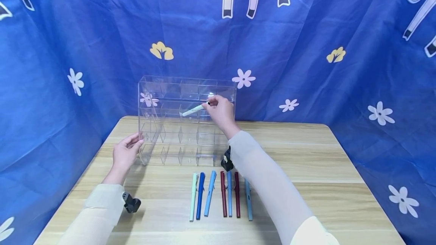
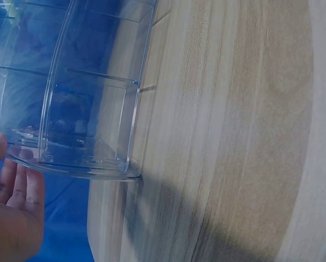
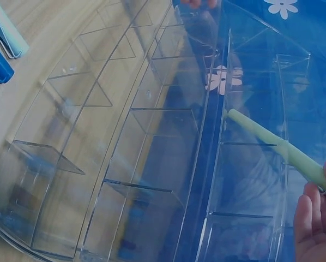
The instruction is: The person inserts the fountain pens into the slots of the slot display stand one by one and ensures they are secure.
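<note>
A clear acrylic rack (image 1: 172, 137) with several tiers of divided compartments stands upright on the table. My left hand (image 1: 125, 153) grips its left side edge; in the left wrist view the thumb and fingers (image 2: 28, 185) sit either side of the clear panel (image 2: 76, 172). In front of an upper tier, my right hand (image 1: 220, 112) pinches a pale green pen (image 1: 195, 110) by one end. The pen slants, its free end pointing left and down. In the right wrist view that pen (image 3: 272, 142) overlaps the dividers, its far end close to a compartment's front edge.
On the wooden table (image 1: 306, 162) before the rack lies a row of pens: a mint pen (image 1: 193, 197), a dark blue pen (image 1: 200, 196), light blue pens (image 1: 210, 194), dark red pens (image 1: 223, 194) and a teal-blue pen (image 1: 249, 203) beside my right sleeve. A blue patterned curtain (image 1: 201, 41) hangs behind.
</note>
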The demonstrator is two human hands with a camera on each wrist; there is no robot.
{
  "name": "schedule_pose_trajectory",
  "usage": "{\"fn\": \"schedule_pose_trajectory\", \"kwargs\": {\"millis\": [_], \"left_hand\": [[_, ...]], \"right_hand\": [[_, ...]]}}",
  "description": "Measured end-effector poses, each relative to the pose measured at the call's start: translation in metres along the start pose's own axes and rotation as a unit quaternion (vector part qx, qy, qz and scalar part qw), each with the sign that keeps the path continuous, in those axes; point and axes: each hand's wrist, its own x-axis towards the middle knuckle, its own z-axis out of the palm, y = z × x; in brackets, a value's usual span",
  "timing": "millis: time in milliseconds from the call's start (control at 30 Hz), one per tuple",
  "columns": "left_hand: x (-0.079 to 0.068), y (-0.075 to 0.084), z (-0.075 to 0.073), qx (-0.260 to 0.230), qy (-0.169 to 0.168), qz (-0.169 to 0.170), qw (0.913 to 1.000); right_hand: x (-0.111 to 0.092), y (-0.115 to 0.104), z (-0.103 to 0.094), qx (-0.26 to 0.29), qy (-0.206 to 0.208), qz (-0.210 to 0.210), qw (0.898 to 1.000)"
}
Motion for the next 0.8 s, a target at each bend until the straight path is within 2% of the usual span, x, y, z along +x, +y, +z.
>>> {"fn": "schedule_pose_trajectory", "kwargs": {"millis": [200, 333, 567, 800], "left_hand": [[0.0006, 0.0007, 0.0002, 0.014, 0.002, -0.005, 0.9999], [0.0016, 0.0003, 0.0006, 0.017, 0.006, -0.004, 0.9998], [0.0030, -0.0018, 0.0005, 0.023, 0.008, -0.008, 0.9997], [0.0025, -0.0002, 0.0005, 0.018, 0.009, -0.012, 0.9997]], "right_hand": [[-0.0013, -0.0002, 0.0003, 0.022, -0.011, -0.009, 1.000], [-0.0017, -0.0006, 0.0020, 0.036, -0.004, 0.004, 0.999], [-0.0023, -0.0028, 0.0025, -0.009, 0.003, 0.018, 1.000], [-0.0022, -0.0015, 0.0021, 0.008, -0.014, 0.003, 1.000]]}}
